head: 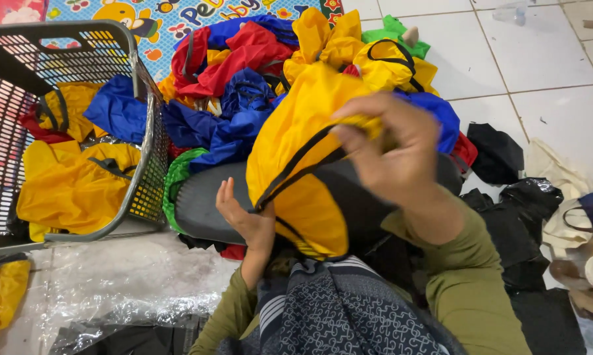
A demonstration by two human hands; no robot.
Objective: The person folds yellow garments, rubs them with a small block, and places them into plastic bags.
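1. here, the right hand [392,154] pinches the yellow bag [296,151] by its black-trimmed edge, over the lap.
2. the left hand [244,217], fingers spread open, steadies the bag's side.
3. it looks light, soft and slippery; the trim seems the surest hold.

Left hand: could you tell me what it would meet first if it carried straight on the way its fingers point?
The left hand points up and away, so it would probably first meet the yellow cloth right beside it; depth is unclear, so perhaps the blue cloth instead.
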